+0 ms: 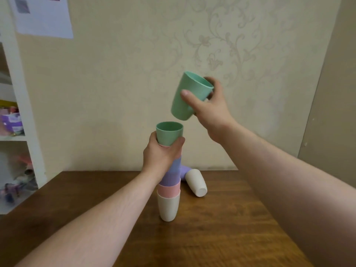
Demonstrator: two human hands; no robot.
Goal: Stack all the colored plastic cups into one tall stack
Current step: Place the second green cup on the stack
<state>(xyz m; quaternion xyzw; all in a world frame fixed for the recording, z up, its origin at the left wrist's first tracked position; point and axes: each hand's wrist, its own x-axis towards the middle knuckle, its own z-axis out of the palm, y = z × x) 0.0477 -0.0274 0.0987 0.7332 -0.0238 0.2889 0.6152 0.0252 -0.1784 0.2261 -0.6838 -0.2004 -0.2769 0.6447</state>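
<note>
The left hand (160,155) has its fingers wrapped tight around the cup stack (169,182), which stands on the brown desk (221,228). A green cup (169,132) sits on top. A white cup (196,183) and a purple cup (184,170) lie behind. The right hand (210,112) grips another green cup (187,97), tilted, just above the stack.

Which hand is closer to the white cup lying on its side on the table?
Left. The left hand grips the stack just above the white cup; the right hand is higher up, holding a green cup.
</note>
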